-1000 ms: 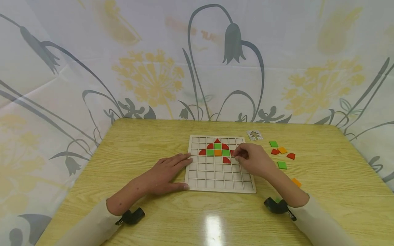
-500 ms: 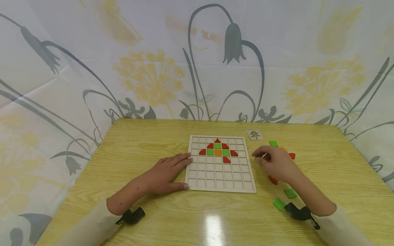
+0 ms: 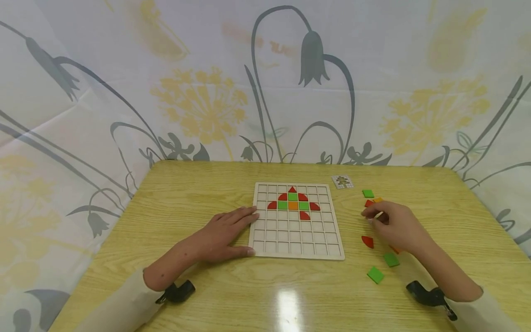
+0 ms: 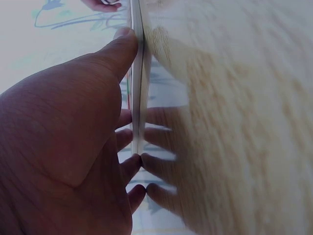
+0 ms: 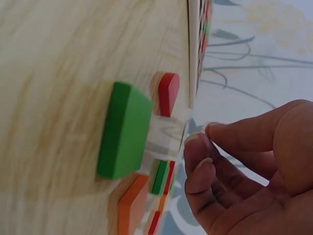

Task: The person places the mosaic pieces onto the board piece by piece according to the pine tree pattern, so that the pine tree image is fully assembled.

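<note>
A pale wooden grid board (image 3: 278,237) lies flat on the table. Set in its upper cells are red, green and orange pieces, with an orange square (image 3: 292,205) in the middle. My left hand (image 3: 224,235) rests at the board's left edge, fingers extended, fingertips and thumb touching the frame. To the right of the board, my right hand (image 3: 396,226) hovers over loose pieces, its fingers bent and thumb near the index fingertip. Nothing shows between them in the right wrist view. A red quarter-circle piece (image 3: 367,241) and a green square (image 5: 126,131) lie below it; it partly hides other pieces.
A small pattern card (image 3: 342,181) lies beyond the board's upper right corner. Another green square (image 3: 368,193) lies near it, and one more green tile (image 3: 375,275) sits toward the front. Patterned cloth (image 3: 199,83) hangs behind the table's far edge.
My right hand has let go of a red piece at the right end of the board's third row and moved right, over the loose pieces. My left hand has stayed put.
</note>
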Demonstrator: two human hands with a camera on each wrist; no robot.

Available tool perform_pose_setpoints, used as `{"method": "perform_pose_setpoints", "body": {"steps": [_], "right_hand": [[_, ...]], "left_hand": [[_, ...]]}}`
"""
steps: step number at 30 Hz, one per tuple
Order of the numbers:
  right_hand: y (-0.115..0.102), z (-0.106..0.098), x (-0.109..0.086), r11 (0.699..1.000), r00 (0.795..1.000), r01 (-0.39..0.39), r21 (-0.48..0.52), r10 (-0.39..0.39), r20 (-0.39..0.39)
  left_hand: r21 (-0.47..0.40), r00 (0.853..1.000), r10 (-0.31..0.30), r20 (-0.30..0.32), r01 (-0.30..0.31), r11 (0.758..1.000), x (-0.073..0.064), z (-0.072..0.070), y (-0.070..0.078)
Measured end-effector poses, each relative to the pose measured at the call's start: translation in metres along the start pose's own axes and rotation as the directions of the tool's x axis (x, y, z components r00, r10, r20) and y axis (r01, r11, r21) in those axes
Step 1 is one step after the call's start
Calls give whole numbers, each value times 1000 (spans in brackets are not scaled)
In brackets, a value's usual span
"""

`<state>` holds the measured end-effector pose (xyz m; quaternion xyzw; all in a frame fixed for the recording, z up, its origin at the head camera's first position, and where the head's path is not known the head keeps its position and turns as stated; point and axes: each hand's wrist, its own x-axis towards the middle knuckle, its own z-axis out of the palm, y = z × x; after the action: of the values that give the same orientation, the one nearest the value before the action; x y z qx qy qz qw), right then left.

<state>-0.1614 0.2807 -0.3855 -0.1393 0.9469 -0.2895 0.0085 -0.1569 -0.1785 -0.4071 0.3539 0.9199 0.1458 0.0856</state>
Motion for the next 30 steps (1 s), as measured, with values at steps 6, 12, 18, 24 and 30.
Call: {"method": "perform_pose_setpoints", "body": {"steps": [6, 12, 18, 24, 30], "right_hand": [[8, -1, -9, 999, 999, 36, -18, -36, 15], [7, 1, -18, 998, 997, 66, 16, -67, 49], [6, 3, -20, 995, 988, 95, 39, -99, 122], [6, 5, -20, 995, 984, 98, 21, -100, 144], [6, 8, -19, 994, 986, 105, -22, -101, 135]], "left_hand": [[0, 1000, -4, 7, 4, 1000, 0, 1, 0], [-2, 1000, -1, -1, 1, 1000, -1, 1, 0], [-6, 1000, 5, -3, -5, 1000, -1, 1, 0], [-3, 1000, -1, 2, 1, 1000, 0, 0, 1], [-2, 1000, -5, 5, 5, 1000, 0, 0, 1]]}}
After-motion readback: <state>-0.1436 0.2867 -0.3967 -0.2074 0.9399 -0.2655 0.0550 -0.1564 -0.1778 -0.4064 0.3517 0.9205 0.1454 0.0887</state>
